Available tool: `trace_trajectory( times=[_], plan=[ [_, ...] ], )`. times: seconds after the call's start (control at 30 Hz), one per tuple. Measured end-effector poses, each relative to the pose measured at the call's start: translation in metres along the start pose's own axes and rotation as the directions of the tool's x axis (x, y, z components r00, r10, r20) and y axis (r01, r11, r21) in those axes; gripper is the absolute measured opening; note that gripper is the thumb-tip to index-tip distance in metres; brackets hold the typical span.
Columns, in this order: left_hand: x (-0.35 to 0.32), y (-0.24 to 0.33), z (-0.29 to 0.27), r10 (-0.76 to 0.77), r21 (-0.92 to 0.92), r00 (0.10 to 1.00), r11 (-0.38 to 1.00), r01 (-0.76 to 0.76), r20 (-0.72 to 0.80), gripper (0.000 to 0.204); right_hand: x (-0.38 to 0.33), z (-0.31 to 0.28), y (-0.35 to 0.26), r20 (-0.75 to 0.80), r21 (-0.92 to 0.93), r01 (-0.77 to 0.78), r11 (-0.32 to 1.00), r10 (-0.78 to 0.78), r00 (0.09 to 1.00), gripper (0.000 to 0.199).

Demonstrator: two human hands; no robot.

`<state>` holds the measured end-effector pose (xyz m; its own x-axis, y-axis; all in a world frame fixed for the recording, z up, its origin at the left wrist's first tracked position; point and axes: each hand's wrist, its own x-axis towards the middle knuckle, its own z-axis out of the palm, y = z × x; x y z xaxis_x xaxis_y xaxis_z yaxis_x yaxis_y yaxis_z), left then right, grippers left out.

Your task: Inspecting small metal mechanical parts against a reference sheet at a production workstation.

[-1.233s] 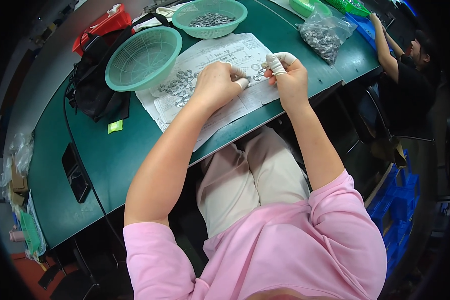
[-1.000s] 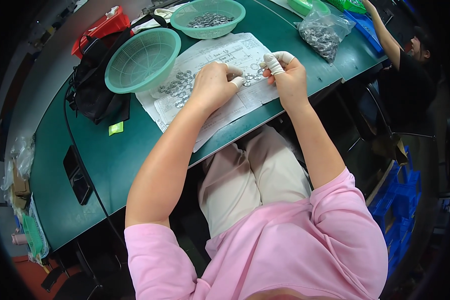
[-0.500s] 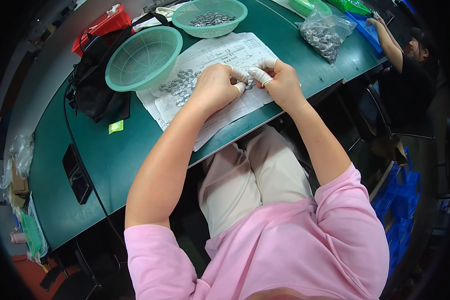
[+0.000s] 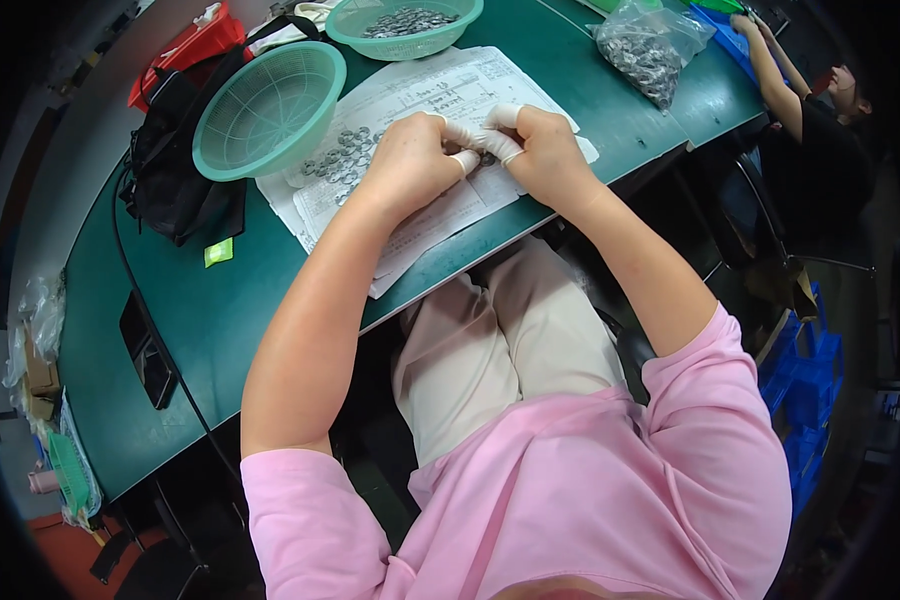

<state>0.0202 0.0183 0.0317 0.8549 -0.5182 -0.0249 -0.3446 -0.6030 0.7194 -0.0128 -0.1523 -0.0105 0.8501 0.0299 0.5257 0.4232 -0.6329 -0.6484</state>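
Note:
White finger covers sit on several fingers of both hands, which meet low over printed paper sheets. My left hand is closed, thumb and fingers drawn together toward the right. Against it, my right hand has its covered fingertips pressed in, touching the left fingertips. A small dark, shiny piece shows just under the fingertips; whether either hand grips it is hidden. Beside my left hand, several small round silvery metal parts lie loose on the paper.
An empty green mesh basket stands left of the papers; another basket behind holds metal parts. A clear bag of parts lies far right. A black bag, phone and cable are left. Another person works at right.
My hands have come closer together, and their fingertips now touch. The whole view has shifted slightly, with the table things appearing a little higher and farther left.

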Motion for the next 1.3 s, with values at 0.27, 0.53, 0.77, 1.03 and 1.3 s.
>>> trace_trajectory(
  times=[0.27, 0.53, 0.77, 1.03, 1.3],
  plan=[
    [0.003, -0.008, 0.004, 0.016, -0.030, 0.999, 0.999, -0.016, -0.028, 0.024, 0.002, 0.000, -0.005, -0.002, -0.143, 0.128, 0.981, -0.129, 0.992, 0.012],
    [-0.001, 0.003, 0.004, 0.017, -0.029, 1.000, 0.999, -0.017, -0.003, 0.021, -0.004, -0.005, -0.005, -0.085, -0.012, 0.074, 0.997, -0.074, 0.994, 0.013],
    [0.001, -0.003, 0.002, 0.008, -0.040, 1.000, 0.999, -0.009, -0.014, 0.022, -0.001, -0.008, -0.013, 0.143, 0.167, -0.166, 0.972, 0.143, 0.979, 0.014],
    [0.006, -0.009, -0.001, -0.019, -0.124, 0.999, 0.992, 0.023, 0.035, 0.022, 0.001, -0.006, -0.010, 0.151, 0.156, -0.207, 0.966, 0.183, 0.971, 0.016],
    [0.009, -0.015, 0.003, 0.004, -0.121, 0.999, 0.993, 0.000, 0.032, 0.022, 0.002, -0.006, -0.010, 0.167, 0.143, -0.233, 0.962, 0.209, 0.964, 0.014]
  ],
)
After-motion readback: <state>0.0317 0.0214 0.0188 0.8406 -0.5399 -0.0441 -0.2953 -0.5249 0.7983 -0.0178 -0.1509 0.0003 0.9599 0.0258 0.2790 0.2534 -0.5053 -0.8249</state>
